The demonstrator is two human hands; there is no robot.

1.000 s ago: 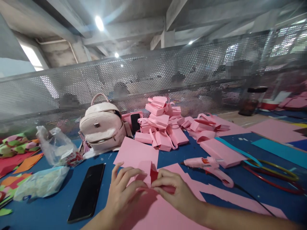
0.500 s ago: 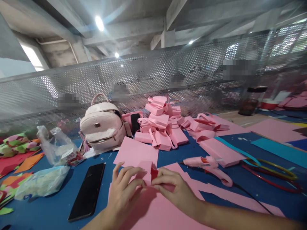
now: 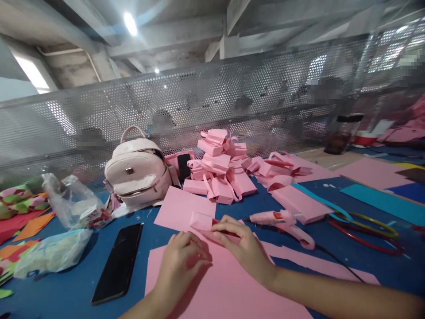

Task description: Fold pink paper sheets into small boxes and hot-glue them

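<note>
My right hand (image 3: pixel 244 248) grips a small folded pink paper piece (image 3: pixel 201 221) between thumb and fingers, above a large pink sheet (image 3: pixel 226 288). Just left of it, my left hand (image 3: pixel 182 266) hangs over the same sheet with its fingers curled and thumb apart, holding nothing. Behind the folded piece lies another pink sheet (image 3: pixel 184 206). A pink glue gun (image 3: pixel 282 221) rests to the right of my right hand, its black cord trailing toward the front.
Left of my hands lies a black phone (image 3: pixel 117 263). Farther back stand a pale backpack (image 3: pixel 137 170) and a pile of pink paper bags (image 3: pixel 217 166). Plastic bags (image 3: pixel 55 252) lie at left, rolls of tape rings (image 3: pixel 365 232) at right, before a perforated metal screen (image 3: pixel 199 97).
My left hand has let go of the folded pink piece and drawn back slightly toward me. The piece now lies more tilted, held by my right hand alone. The view has shifted a little.
</note>
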